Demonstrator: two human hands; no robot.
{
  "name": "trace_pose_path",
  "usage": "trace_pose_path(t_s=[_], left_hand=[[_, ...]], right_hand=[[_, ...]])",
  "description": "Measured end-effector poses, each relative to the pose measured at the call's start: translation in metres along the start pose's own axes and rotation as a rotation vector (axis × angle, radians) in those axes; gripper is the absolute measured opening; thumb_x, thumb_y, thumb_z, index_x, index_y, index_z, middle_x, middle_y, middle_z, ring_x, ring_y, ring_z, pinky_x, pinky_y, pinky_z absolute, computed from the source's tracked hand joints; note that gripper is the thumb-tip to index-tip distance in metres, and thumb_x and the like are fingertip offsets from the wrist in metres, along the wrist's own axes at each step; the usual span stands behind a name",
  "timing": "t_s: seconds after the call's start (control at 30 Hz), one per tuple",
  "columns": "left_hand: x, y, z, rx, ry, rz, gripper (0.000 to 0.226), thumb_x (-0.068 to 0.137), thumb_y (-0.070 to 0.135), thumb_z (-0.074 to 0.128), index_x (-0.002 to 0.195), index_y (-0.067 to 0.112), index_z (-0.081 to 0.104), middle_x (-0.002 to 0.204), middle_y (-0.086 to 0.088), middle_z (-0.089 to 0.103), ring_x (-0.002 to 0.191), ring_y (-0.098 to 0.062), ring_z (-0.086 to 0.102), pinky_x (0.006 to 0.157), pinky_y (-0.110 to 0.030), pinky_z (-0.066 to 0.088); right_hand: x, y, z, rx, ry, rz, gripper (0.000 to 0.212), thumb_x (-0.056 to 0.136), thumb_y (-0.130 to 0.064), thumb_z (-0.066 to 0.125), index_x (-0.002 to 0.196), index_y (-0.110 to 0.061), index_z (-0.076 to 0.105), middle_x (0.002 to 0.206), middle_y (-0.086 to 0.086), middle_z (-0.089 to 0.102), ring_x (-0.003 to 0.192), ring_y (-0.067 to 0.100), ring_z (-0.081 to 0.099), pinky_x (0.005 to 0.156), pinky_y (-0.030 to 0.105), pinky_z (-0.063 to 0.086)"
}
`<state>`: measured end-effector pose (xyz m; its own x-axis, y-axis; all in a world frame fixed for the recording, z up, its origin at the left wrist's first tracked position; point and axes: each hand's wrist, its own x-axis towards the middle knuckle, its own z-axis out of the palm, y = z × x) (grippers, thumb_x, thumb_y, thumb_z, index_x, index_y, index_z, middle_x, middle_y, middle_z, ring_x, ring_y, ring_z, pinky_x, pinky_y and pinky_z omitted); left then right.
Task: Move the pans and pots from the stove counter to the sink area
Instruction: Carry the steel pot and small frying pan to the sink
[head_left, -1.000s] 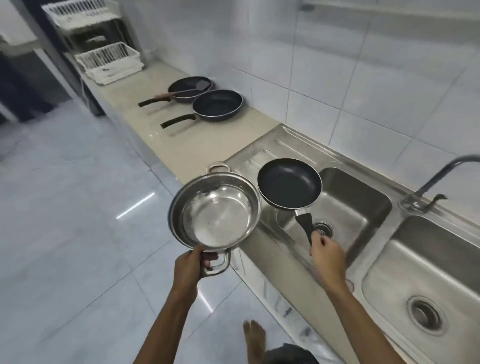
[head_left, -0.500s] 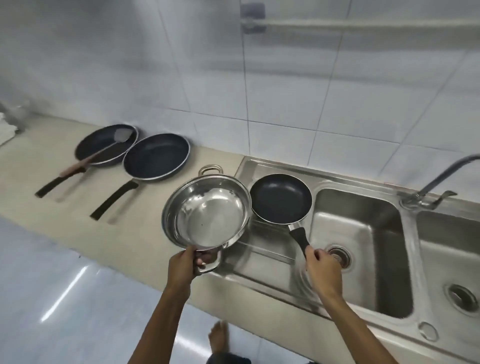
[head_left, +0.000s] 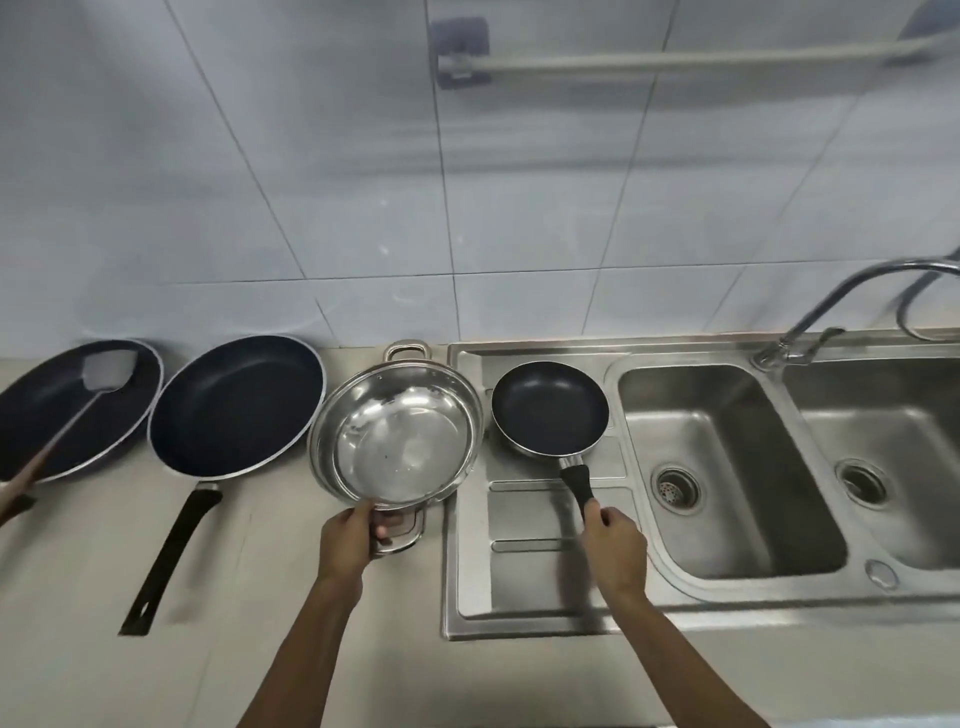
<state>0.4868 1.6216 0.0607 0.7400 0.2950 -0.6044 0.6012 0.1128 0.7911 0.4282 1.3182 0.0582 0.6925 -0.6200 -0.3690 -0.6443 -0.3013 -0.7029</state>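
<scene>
My left hand (head_left: 349, 538) grips the near handle of a shiny steel pot (head_left: 397, 434), which is over the beige counter just left of the sink's edge. My right hand (head_left: 613, 551) holds the black handle of a small dark frying pan (head_left: 549, 408), which is over the steel drainboard (head_left: 524, 577). Whether pot and pan rest on the surfaces or hover I cannot tell. A large dark frying pan (head_left: 236, 405) lies on the counter to the pot's left. Another dark pan (head_left: 62, 410) with a spatula (head_left: 106, 371) in it lies at the far left.
A double steel sink has its left basin (head_left: 727, 467) and right basin (head_left: 883, 457) to the right of the drainboard, with a curved tap (head_left: 831, 306) behind them. A tiled wall with a rail (head_left: 675, 60) rises behind the beige counter (head_left: 78, 623).
The view has swung to face the counter squarely. Both hands have carried the pot and the small pan lower and closer to the counter and drainboard.
</scene>
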Motion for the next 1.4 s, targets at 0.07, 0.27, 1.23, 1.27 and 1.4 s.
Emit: trace_pose_path(t_s=[0.07, 0.27, 1.23, 1.27, 1.4], left_hand=[[0.01, 0.005, 0.0, 0.009, -0.016, -0.002, 0.034, 0.091, 0.024, 0.058, 0.083, -0.004, 0.074, 0.083, -0.029, 0.077, 0.04, -0.013, 0.049, 0.053, -0.029, 0.042], [0.041, 0.018, -0.005, 0.028, -0.04, -0.007, 0.035, 0.093, 0.029, 0.06, 0.082, -0.002, 0.074, 0.098, -0.033, 0.074, 0.04, -0.011, 0.049, 0.055, -0.031, 0.039], [0.04, 0.018, -0.005, -0.072, -0.023, -0.079, 0.038, 0.096, 0.045, 0.061, 0.094, 0.009, 0.074, 0.081, -0.009, 0.082, 0.071, -0.013, 0.078, 0.063, -0.028, 0.05], [0.036, 0.017, -0.005, -0.088, -0.022, -0.078, 0.039, 0.096, 0.045, 0.06, 0.095, 0.009, 0.074, 0.085, -0.011, 0.082, 0.076, -0.018, 0.078, 0.063, -0.029, 0.053], [0.017, 0.011, -0.004, -0.141, -0.031, -0.074, 0.033, 0.099, 0.041, 0.059, 0.088, 0.011, 0.067, 0.083, -0.005, 0.08, 0.079, -0.024, 0.076, 0.061, -0.033, 0.058]], right_hand=[[0.003, -0.006, 0.009, 0.012, -0.009, 0.005, 0.041, 0.098, -0.035, 0.047, 0.068, -0.009, 0.061, 0.071, 0.011, 0.068, 0.072, 0.034, 0.061, 0.066, 0.039, 0.047], [0.021, -0.014, 0.026, -0.008, -0.073, -0.019, 0.042, 0.102, -0.034, 0.043, 0.073, -0.012, 0.064, 0.068, 0.006, 0.071, 0.069, 0.027, 0.066, 0.068, 0.038, 0.05], [0.048, -0.025, 0.049, 0.036, -0.177, -0.029, 0.034, 0.106, -0.034, 0.041, 0.093, -0.01, 0.061, 0.072, 0.009, 0.073, 0.038, 0.019, 0.058, 0.037, 0.024, 0.046], [0.046, -0.024, 0.047, 0.055, -0.187, -0.023, 0.032, 0.105, -0.034, 0.043, 0.095, -0.009, 0.061, 0.075, 0.009, 0.073, 0.039, 0.019, 0.059, 0.036, 0.023, 0.046], [0.033, -0.015, 0.041, 0.109, -0.229, -0.019, 0.029, 0.104, -0.035, 0.047, 0.098, -0.011, 0.061, 0.079, 0.01, 0.074, 0.044, 0.02, 0.063, 0.04, 0.025, 0.05]])
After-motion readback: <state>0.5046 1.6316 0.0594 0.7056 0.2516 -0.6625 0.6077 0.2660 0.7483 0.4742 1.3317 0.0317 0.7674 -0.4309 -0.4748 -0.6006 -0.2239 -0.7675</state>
